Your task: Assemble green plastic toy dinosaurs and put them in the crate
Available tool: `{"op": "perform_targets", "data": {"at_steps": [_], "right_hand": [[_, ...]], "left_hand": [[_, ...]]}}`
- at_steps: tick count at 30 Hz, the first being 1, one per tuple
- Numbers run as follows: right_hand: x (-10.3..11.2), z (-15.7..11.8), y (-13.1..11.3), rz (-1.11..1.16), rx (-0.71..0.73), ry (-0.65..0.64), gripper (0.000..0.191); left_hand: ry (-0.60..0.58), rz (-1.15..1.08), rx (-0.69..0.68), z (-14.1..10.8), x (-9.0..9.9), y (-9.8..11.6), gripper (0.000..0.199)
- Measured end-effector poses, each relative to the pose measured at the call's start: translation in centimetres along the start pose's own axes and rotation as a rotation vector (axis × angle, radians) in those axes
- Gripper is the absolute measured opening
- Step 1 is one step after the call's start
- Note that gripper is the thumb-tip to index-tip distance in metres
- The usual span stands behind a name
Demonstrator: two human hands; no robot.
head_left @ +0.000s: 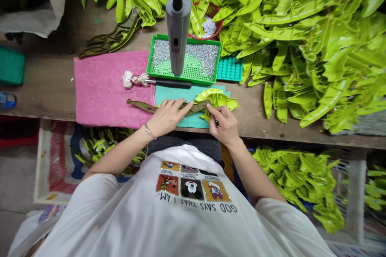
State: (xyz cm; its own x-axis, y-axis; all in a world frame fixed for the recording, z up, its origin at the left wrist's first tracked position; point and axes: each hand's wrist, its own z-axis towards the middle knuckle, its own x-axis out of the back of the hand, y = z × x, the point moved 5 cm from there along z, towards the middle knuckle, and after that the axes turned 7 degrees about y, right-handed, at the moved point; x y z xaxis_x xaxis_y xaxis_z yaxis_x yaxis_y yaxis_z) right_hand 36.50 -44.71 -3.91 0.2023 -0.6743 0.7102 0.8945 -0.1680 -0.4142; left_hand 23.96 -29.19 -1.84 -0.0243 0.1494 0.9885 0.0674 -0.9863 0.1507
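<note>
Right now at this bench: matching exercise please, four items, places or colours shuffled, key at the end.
Items
1. Left hand
2. Right hand
3. Cloth
4. Tool handle

Places and colours
A. Black
B. At the right end of the nearer olive part
C. Pink
D. Over the middle of the nearer olive part

Pairs: 1-D, 2-B, 3-C, 4-A

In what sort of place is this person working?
Probably a small assembly workshop: lime-green plastic parts are heaped on the workbench, and what looks like an electric screwdriver hangs over a green tray of metal screws.
</note>
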Motion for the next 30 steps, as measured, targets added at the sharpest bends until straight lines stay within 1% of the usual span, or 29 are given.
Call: {"op": "perform_targets", "data": {"at_steps": [2, 4, 7, 9, 12, 14, 17, 19, 22, 24, 27, 30], "right_hand": [[0.0, 0.1, 0.0, 0.015, -0.015, 0.01, 0.04], [0.0, 0.2, -0.1, 0.056, 0.001, 0.03, 0.043], [-0.1, 0.1, -0.2, 0.088, 0.025, 0.035, 0.05], [-0.2, 0.0, -0.1, 0.093, 0.023, 0.031, 0.053], [-0.2, -0.3, 0.0, 0.122, 0.015, 0.054, 0.056], [-0.2, -0.4, 0.0, 0.119, 0.016, 0.054, 0.055], [-0.4, -0.5, 0.1, 0.077, 0.027, 0.01, 0.052], [-0.5, -0.5, 0.1, 0.059, 0.029, -0.01, 0.051], [-0.7, -0.6, 0.0, 0.027, 0.022, -0.024, 0.052], [-0.6, -0.4, -0.2, -0.005, 0.023, -0.02, 0.051], [-0.5, -0.1, -0.6, -0.019, 0.051, 0.008, 0.048], [-0.6, 0.1, -0.6, 0.001, 0.047, 0.01, 0.045]], "left_hand": [[-0.019, -0.038, -0.018, 0.3, 0.8, -0.4, 0.053], [-0.051, -0.095, -0.024, 0.6, 1.4, -0.8, 0.052], [-0.105, -0.144, 0.0, 0.8, 2.1, -0.6, 0.052], [-0.09, -0.094, 0.038, 0.8, 2.5, -0.1, 0.048], [-0.013, 0.002, 0.081, 0.8, 2.9, 0.4, 0.045], [-0.004, -0.017, 0.076, 0.6, 2.6, 0.2, 0.048], [-0.015, -0.122, 0.054, 0.2, 1.5, -0.7, 0.052], [0.015, -0.175, 0.049, 0.1, 0.7, -1.1, 0.051], [0.087, -0.174, 0.043, 0.3, -0.4, -0.8, 0.048], [0.114, -0.147, 0.038, 0.7, -1.1, -0.4, 0.046], [0.12, -0.154, 0.021, 1.3, -1.9, -0.2, 0.044], [0.122, -0.194, 0.002, 1.6, -2.0, -0.4, 0.043]]}}
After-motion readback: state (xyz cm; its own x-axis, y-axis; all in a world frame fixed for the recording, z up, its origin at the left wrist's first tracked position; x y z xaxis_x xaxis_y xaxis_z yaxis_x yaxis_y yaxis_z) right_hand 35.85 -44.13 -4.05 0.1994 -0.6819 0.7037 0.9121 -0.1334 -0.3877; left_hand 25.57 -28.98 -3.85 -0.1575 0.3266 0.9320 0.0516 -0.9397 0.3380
